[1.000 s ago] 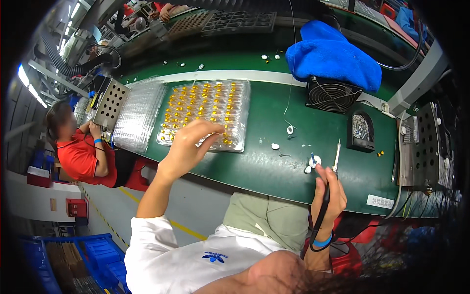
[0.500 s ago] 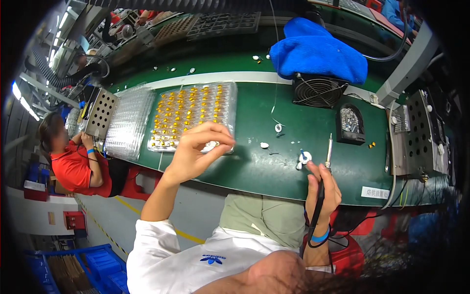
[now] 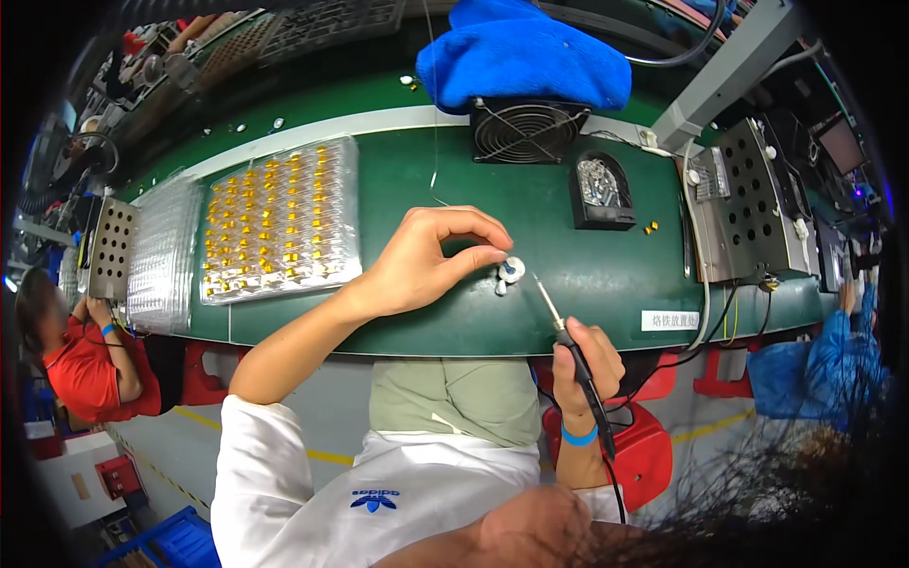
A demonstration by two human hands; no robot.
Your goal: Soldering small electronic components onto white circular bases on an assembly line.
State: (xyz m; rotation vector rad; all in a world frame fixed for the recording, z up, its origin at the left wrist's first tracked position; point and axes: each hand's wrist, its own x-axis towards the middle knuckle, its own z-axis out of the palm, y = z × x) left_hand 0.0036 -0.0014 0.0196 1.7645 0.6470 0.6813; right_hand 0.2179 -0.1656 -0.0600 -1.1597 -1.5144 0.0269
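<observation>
My left hand (image 3: 440, 254) reaches over the green bench, thumb and forefinger pinched together at a small white round part (image 3: 514, 271) with a dark blue piece on it. What sits between those fingertips is too small to make out. Another little white piece (image 3: 501, 288) lies against the round part. My right hand (image 3: 589, 364) is wrapped round the black handle of a soldering iron (image 3: 551, 305). Its metal tip slants up and left, a short gap away from the white part. A thin wire (image 3: 435, 142) hangs down to the bench behind my left hand.
Left stands a clear tray (image 3: 352, 204) of yellow-topped parts, beside stacked clear trays (image 3: 163, 251). Behind are a black fan (image 3: 526, 133) under a blue cloth (image 3: 521, 57) and a black bin (image 3: 606, 223) of small metal pieces. A perforated metal box (image 3: 743, 208) stands right. Co-workers sit either side.
My left hand has moved right, from beside the tray to the white part. The soldering iron has tilted from nearly upright to slanting toward that part. The whole view has shifted right.
</observation>
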